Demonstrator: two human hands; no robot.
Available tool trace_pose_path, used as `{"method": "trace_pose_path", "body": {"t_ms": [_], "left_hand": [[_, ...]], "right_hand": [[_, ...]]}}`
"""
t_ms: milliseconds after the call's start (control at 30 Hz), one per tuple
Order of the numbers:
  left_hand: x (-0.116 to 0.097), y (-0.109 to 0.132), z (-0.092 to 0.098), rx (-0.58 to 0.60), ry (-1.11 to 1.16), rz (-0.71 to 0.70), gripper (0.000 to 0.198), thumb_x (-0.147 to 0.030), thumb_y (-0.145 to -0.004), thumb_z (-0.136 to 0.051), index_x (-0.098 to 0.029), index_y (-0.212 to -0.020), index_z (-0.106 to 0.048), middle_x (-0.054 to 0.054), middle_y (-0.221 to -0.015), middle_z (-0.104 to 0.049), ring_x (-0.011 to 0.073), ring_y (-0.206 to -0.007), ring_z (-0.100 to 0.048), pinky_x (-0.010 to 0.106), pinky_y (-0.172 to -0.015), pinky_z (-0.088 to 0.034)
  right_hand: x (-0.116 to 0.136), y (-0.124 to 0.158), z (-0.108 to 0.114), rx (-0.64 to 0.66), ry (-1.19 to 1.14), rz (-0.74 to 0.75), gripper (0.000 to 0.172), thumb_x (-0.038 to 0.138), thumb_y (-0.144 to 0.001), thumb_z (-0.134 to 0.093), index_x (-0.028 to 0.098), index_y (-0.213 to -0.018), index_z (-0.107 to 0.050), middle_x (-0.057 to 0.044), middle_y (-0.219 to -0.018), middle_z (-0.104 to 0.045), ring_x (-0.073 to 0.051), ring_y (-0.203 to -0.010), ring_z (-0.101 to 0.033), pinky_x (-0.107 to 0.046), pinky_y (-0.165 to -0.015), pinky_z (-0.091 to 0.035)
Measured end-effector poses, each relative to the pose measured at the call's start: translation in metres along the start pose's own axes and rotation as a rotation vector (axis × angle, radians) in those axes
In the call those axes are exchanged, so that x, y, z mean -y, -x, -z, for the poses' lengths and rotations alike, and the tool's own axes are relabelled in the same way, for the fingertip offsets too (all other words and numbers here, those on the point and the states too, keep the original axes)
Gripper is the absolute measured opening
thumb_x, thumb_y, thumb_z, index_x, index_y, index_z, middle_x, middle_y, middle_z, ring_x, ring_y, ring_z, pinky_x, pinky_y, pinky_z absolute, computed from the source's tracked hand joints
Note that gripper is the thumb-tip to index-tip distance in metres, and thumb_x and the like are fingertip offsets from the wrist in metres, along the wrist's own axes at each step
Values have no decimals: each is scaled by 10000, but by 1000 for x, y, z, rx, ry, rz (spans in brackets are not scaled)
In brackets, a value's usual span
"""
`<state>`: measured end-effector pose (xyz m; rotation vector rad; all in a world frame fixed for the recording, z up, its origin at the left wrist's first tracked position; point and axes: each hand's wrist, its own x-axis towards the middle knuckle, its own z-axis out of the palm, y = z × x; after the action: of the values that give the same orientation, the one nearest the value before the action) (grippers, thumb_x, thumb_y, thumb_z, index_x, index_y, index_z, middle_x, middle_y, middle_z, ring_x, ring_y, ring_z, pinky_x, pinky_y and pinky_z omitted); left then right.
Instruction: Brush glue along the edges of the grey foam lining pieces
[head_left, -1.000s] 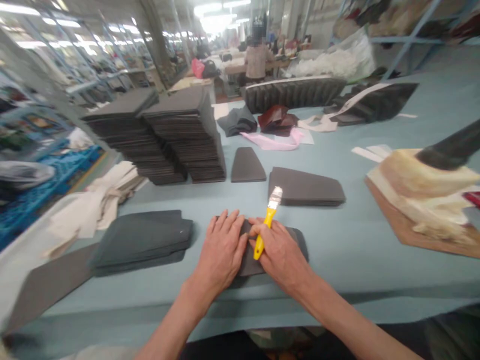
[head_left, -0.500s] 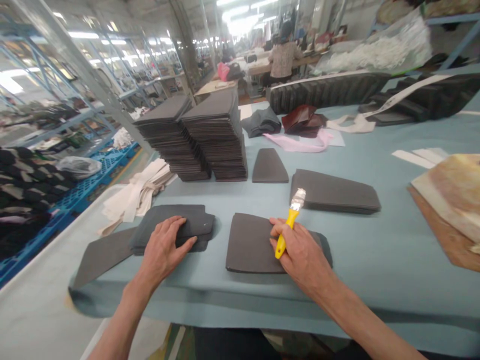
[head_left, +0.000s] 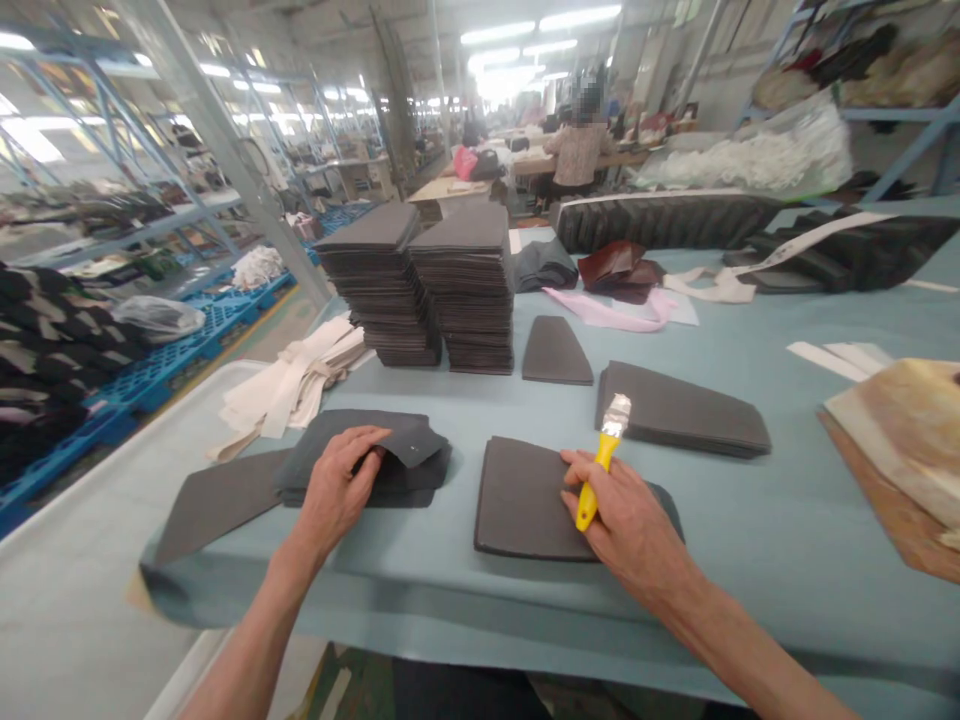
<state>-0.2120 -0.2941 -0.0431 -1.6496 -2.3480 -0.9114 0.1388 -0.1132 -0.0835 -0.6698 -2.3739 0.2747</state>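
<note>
My left hand pinches the top piece of a pile of dark grey cut sheets, and that piece's right part bends up off the pile. In my right hand is a paintbrush with a yellow handle, its pale bristles pointing away from me. The same hand rests on a small stack of dark grey panels, fingers on its top. Some darker material sticks out under that hand on the right. A single grey panel lies left of the left pile.
Two tall stacks of grey panels stand behind. A lone panel and a low stack lie farther right. Cream strips are at left, pink fabric and dark bundles at back. A person sits beyond.
My left fingers have closed on the top sheet, and its right end has risen and curled. The right hand stays on its stack with the brush. The view has shifted slightly.
</note>
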Motion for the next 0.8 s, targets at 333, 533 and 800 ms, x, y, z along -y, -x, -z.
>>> {"method": "trace_pose_path", "body": {"t_ms": [333,533,800], "left_hand": [[-58,34,15,-434,39,-56,336,-211,-1074,-506,-263,-1299,-750,80,-1273,-803,239,-1224,-746,459,-1105,-627],[-97,59,13,-583,65,-123,361,-160,-1044,-603,-296,-1364,-701,77,-1273,-784,259,-1200,-741,487,-1068,-624],[-114,86,8,-571,96,-182,551,-26,-991,-584,-344,-1436,-650,63,-1265,-781,256,-1199,-737,499,-1055,-623]], "right_hand": [[71,-33,39,-85,-289,-71,143,293,-997,-672,284,-1029,-533,-83,-1215,-854,-255,-998,-856,-390,-834,-680],[139,-51,25,87,-887,-389,283,469,-920,-721,270,-984,-529,-75,-1176,-838,-225,-1003,-820,-363,-862,-622],[166,-67,27,81,-1114,-448,354,459,-843,-753,265,-908,-464,73,-779,-475,-106,-655,-456,-250,-601,-441]]}}
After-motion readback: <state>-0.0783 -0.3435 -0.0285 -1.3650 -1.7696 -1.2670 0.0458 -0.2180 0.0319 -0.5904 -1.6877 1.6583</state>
